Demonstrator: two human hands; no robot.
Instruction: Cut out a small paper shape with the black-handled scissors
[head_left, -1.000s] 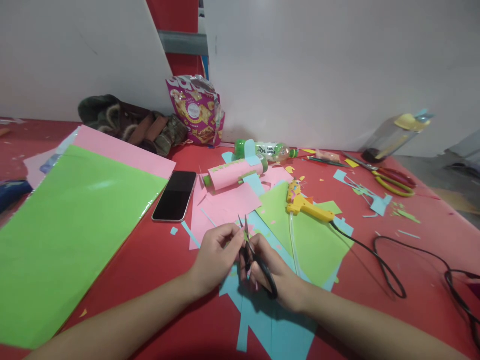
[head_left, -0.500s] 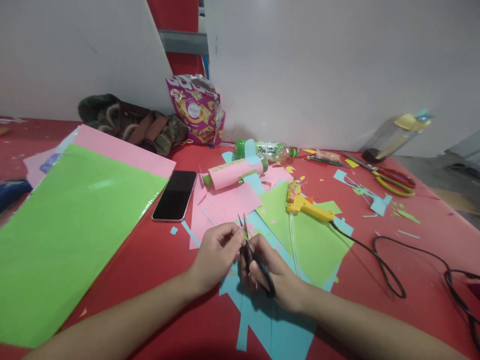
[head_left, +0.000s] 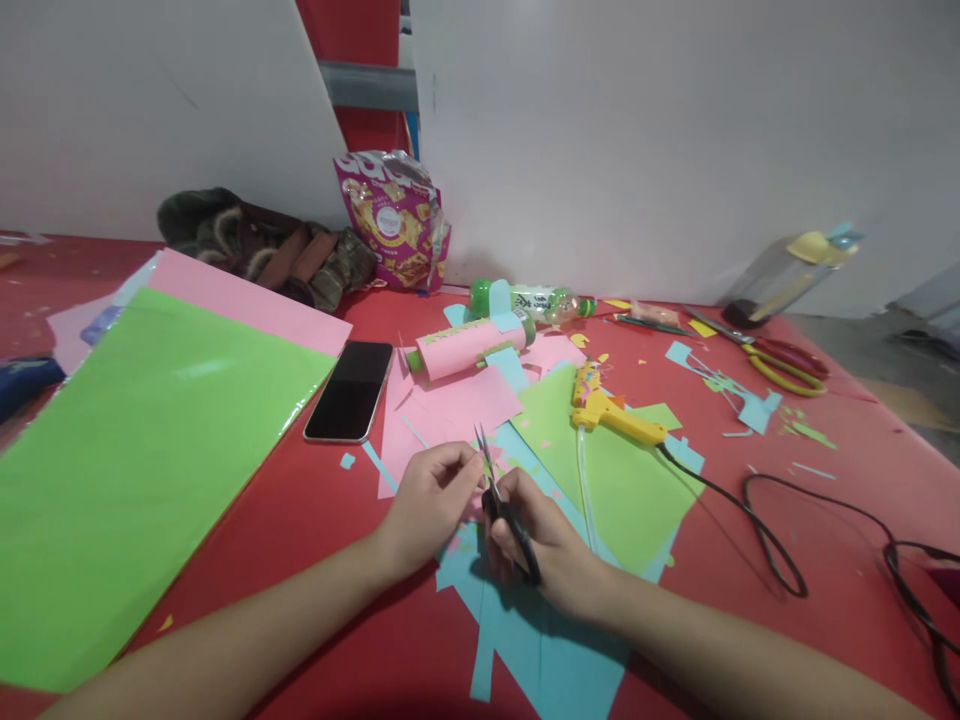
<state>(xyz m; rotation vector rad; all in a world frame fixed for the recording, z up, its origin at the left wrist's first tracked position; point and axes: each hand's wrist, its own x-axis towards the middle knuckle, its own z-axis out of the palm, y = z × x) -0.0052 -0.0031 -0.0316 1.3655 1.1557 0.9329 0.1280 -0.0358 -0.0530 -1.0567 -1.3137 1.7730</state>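
My right hand point(head_left: 544, 530) is wrapped round the black handles of a small pair of scissors point(head_left: 510, 525), whose blades point away from me. Close to the blades, the thumb and fingertips of my left hand point(head_left: 435, 500) pinch a small piece of paper, mostly hidden, with a greenish edge showing. Beneath both hands lie blue paper point(head_left: 555, 640) and small pink and green scraps. Beyond them, a bottle wrapped in pink paper point(head_left: 465, 350) lies on its side on pink sheets point(head_left: 450, 405).
A yellow glue gun point(head_left: 619, 418) with a black cord rests on green paper point(head_left: 637, 510). At left are a phone point(head_left: 349, 390) and large green sheets point(head_left: 150, 450). Behind stand a snack bag point(head_left: 394, 220) and a green-capped bottle point(head_left: 532, 300); larger scissors point(head_left: 787, 365) lie right.
The scissors' blades have closed together from a slightly parted position, and their handles have shifted a little left. My left hand has barely moved.
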